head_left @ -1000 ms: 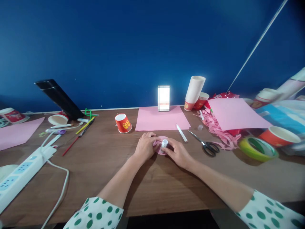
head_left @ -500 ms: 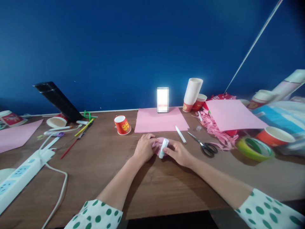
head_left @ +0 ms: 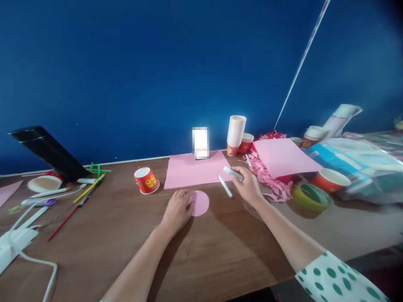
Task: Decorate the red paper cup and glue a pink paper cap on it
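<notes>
One pink paper circle (head_left: 200,203) flat on a brown table (head_left: 201,256) | left hand (head_left: 178,208) touching its left edge, cannot tell if gripping | right hand (head_left: 248,184) grasping a white tube (head_left: 232,173) near a white pen (head_left: 225,186)

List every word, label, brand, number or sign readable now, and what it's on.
No words, brands or numbers can be read.
Red cup: yellow sign, perhaps "囍", too small to be sure.
White tube in the right hand: any print too blurred.
Cup stack: mark on its red band too small.
Bright screen: pixelated, unreadable.
</notes>
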